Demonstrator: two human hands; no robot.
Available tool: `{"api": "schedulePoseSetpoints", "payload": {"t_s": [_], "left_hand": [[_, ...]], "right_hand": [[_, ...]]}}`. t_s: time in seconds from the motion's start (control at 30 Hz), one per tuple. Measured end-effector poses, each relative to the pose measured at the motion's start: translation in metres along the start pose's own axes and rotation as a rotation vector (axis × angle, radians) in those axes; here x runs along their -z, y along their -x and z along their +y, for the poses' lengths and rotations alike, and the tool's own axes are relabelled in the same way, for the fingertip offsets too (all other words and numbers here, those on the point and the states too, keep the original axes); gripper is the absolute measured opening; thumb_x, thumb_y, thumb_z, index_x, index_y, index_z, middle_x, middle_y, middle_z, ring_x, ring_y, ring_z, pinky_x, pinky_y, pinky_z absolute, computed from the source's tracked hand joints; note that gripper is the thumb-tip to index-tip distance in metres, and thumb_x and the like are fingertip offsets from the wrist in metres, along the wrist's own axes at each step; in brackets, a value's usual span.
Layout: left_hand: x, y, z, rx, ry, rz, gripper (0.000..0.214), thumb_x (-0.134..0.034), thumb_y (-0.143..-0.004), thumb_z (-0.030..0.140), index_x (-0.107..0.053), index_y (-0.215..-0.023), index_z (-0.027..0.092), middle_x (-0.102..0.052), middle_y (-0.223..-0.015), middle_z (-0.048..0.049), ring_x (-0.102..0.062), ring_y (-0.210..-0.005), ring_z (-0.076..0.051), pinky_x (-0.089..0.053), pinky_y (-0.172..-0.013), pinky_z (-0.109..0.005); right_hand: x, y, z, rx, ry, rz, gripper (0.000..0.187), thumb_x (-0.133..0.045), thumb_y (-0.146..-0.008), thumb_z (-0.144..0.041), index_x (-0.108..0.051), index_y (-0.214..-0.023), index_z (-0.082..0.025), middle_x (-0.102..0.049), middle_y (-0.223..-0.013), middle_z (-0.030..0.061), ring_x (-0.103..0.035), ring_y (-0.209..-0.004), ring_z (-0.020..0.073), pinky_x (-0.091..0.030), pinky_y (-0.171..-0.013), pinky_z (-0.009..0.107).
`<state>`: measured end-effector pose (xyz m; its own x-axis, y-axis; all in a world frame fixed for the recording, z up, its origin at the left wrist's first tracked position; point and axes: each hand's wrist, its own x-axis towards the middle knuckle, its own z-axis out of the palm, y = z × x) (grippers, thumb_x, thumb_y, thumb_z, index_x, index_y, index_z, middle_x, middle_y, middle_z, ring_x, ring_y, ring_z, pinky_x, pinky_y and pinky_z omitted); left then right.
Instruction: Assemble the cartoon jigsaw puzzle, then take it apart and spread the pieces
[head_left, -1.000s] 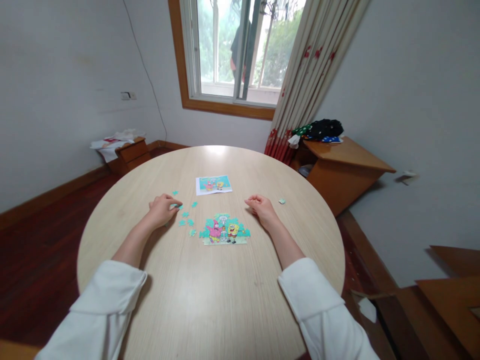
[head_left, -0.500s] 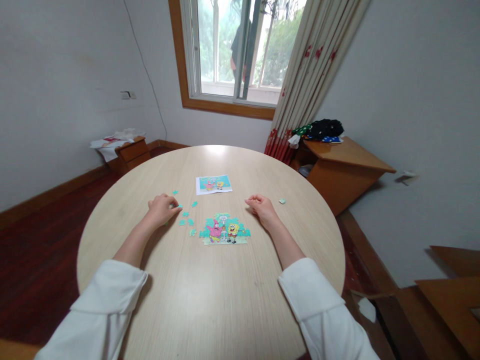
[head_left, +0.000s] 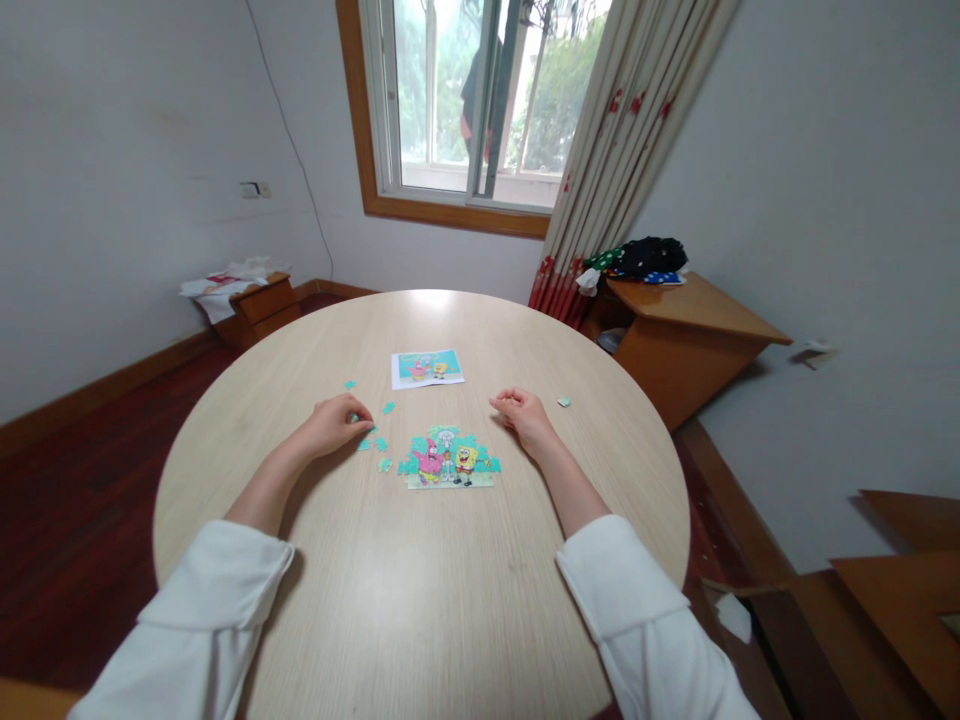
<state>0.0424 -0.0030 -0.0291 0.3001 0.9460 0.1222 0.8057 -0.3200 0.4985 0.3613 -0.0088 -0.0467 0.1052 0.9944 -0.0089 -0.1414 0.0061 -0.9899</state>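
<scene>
On the round table, my left hand [head_left: 337, 422] has its thumb and fingertips closed on a small teal jigsaw piece [head_left: 372, 429], which they mostly hide. Several loose jigsaw pieces [head_left: 381, 444] lie around those fingers, on the table's left side. A partly joined jigsaw puzzle [head_left: 448, 460] lies flat between my hands, with pink and yellow cartoon figures on teal. To its upper right rests my right hand [head_left: 523, 415], fingers curled together, with nothing visible in them. Another piece [head_left: 564, 401] lies to the right of this hand.
A printed reference picture [head_left: 428, 369] lies beyond the puzzle on the pale round table [head_left: 450, 590]. Past the table's far right edge stands a wooden desk [head_left: 697, 310] with cloths on it. A small wooden cabinet [head_left: 262, 305] is at the far left.
My left hand has shifted slightly right and toward me, its fingertips moving from one loose piece to another. My right hand and the joined puzzle stay in place.
</scene>
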Motion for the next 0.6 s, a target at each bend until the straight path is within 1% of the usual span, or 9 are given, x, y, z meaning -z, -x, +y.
{"api": "schedulePoseSetpoints", "payload": {"t_s": [0.13,0.23,0.37,0.6], "left_hand": [[0.0005,0.0008,0.0017,-0.010,0.021,-0.041,0.031,-0.059,-0.066,0.044,-0.071,-0.074,0.017,-0.064,-0.078,-0.0073,-0.056,-0.071,-0.020,-0.042,-0.069,-0.031],[0.0006,0.0004,0.0005,-0.004,0.027,-0.050,0.031,-0.061,-0.064,0.043,-0.070,-0.076,0.017,-0.063,-0.076,-0.0061,-0.055,-0.069,-0.019,-0.042,-0.067,-0.030],[-0.0003,-0.0002,-0.0011,0.013,0.026,-0.057,0.029,-0.059,-0.064,0.040,-0.069,-0.077,0.016,-0.063,-0.074,-0.0053,-0.055,-0.069,-0.019,-0.042,-0.066,-0.029],[-0.0012,0.0005,0.0006,0.024,0.028,-0.073,0.028,-0.057,-0.064,0.039,-0.067,-0.077,0.016,-0.063,-0.073,-0.0052,-0.055,-0.069,-0.020,-0.041,-0.065,-0.030]], "right_hand": [[-0.0001,0.0003,-0.0005,-0.008,0.003,0.004,0.037,-0.078,-0.045,-0.037,-0.052,-0.063,-0.017,-0.037,-0.042,-0.0113,-0.026,-0.039,0.0020,-0.017,-0.041,0.019],[0.0001,0.0002,-0.0004,-0.011,0.007,0.003,0.037,-0.078,-0.045,-0.037,-0.051,-0.062,-0.018,-0.036,-0.042,-0.0113,-0.026,-0.039,0.0020,-0.017,-0.041,0.018],[0.0004,-0.0003,0.0004,-0.006,0.009,0.002,0.037,-0.078,-0.045,-0.037,-0.051,-0.062,-0.018,-0.036,-0.042,-0.0114,-0.026,-0.039,0.0020,-0.018,-0.041,0.018],[0.0008,-0.0014,0.0024,0.008,0.007,-0.005,0.037,-0.077,-0.046,-0.038,-0.050,-0.062,-0.018,-0.035,-0.042,-0.0113,-0.025,-0.039,0.0025,-0.017,-0.041,0.019]]}}
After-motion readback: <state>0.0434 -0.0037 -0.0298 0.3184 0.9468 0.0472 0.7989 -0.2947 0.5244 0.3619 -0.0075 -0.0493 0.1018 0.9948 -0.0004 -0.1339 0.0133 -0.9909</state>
